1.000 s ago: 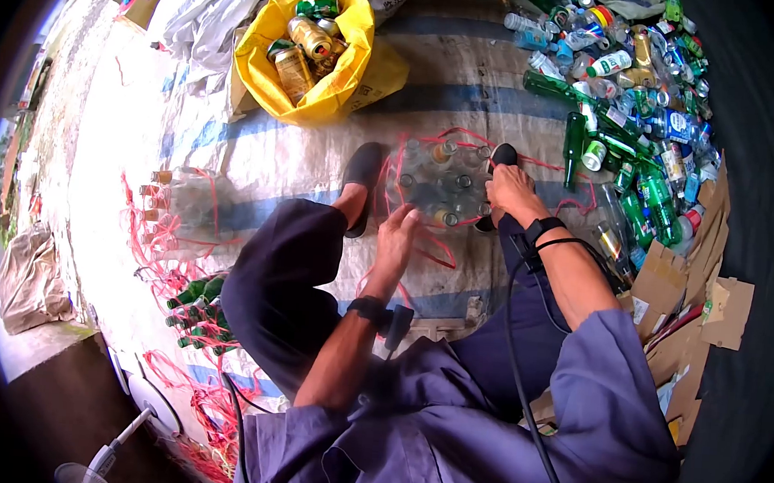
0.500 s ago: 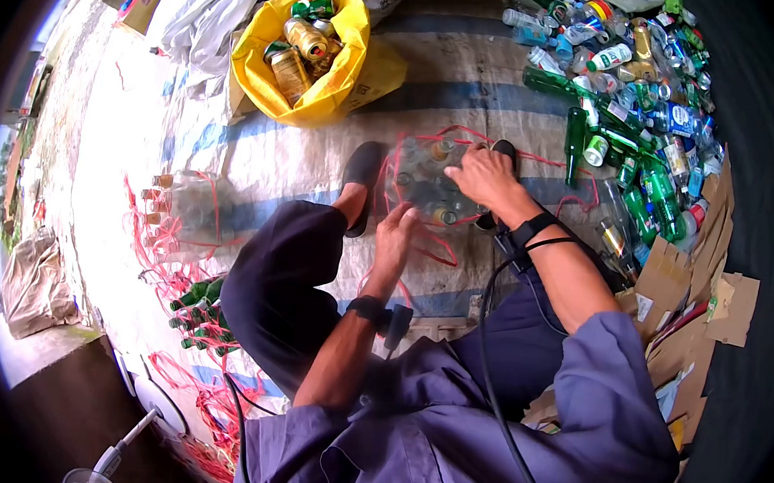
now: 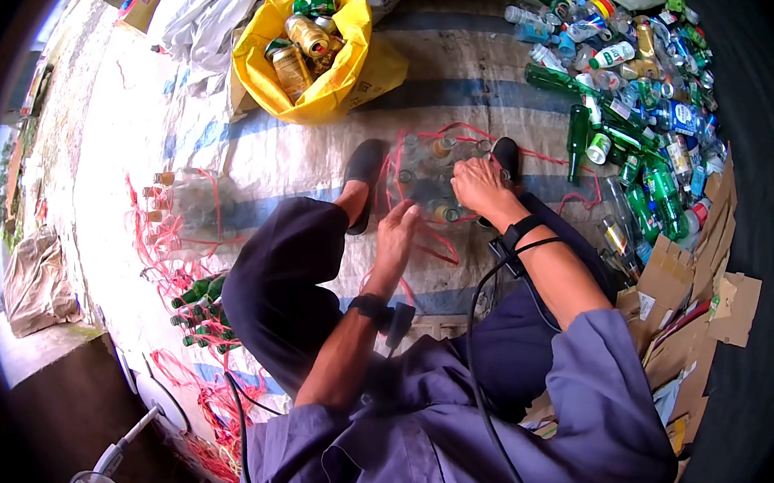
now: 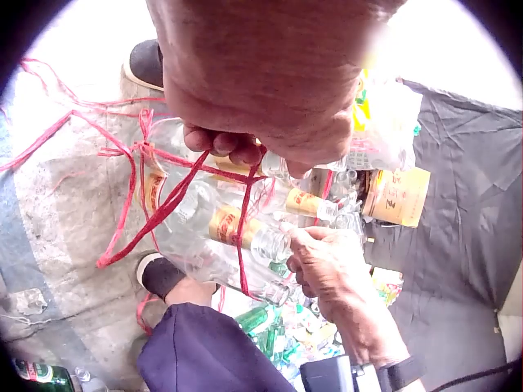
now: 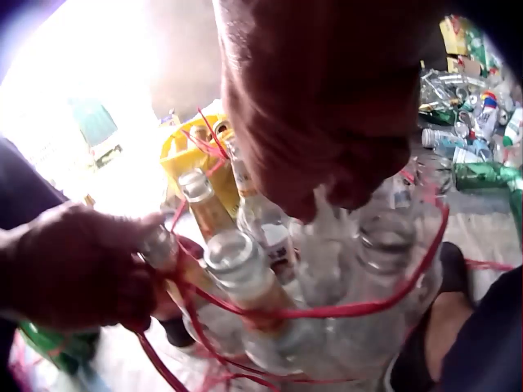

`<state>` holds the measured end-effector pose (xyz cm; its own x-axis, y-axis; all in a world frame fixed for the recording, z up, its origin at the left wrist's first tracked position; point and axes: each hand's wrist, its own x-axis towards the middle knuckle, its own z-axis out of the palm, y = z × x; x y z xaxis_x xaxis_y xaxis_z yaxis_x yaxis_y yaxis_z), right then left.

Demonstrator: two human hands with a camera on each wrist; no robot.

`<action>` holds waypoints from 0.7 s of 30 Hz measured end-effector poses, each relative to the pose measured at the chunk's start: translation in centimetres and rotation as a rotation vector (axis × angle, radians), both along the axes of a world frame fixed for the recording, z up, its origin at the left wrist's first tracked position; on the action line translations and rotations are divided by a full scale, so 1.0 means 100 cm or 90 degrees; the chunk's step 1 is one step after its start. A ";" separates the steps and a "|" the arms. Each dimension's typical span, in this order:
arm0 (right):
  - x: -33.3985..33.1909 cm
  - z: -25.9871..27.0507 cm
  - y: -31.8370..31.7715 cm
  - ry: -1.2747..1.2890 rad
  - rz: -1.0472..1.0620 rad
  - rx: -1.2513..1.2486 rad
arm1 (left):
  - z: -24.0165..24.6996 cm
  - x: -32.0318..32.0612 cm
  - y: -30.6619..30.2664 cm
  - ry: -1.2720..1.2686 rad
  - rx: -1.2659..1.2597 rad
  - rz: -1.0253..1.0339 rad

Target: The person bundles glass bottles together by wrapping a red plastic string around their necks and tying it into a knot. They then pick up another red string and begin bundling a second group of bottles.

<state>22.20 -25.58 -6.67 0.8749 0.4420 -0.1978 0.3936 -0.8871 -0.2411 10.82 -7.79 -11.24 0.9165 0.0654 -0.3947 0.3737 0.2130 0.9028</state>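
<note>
A cluster of clear glass bottles [image 4: 196, 220], some with yellow labels, stands between the person's feet, with red plastic twine [image 5: 327, 312] looped around it. At the near left side of the cluster, the left hand [image 3: 396, 233] has its fingers curled round the twine, which hangs from them in the left wrist view. Its thumb lies near a bottle top in the right wrist view. Over the right part of the cluster, the right hand [image 3: 482, 190] pinches the neck of a glass bottle [image 5: 323, 253]. Its palm hides part of that bottle.
A yellow bag [image 3: 354, 69] of cans stands ahead. Many bottles and cans are heaped [image 3: 630, 106] at the right, above cardboard [image 3: 671, 288]. At the left lie a tied clear-bottle bundle [image 3: 192, 210], green bottles [image 3: 203, 309] and tangled twine [image 3: 214, 400]. Shoes [image 3: 505, 158] flank the cluster.
My right hand has moved left from beside the right shoe to over the bottles, then slightly back toward the body. The left hand stays in nearly the same place.
</note>
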 end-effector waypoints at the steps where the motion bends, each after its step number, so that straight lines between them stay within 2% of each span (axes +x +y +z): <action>1: 0.002 0.005 0.002 0.006 -0.005 -0.019 | 0.001 0.000 0.000 0.008 -0.002 -0.001; 16: -0.002 0.010 0.012 0.131 -0.130 -0.064 | -0.018 0.003 0.005 -0.008 0.004 0.004; 21: -0.007 0.002 0.006 0.051 -0.113 -0.040 | 0.004 0.006 0.002 0.017 -0.025 -0.002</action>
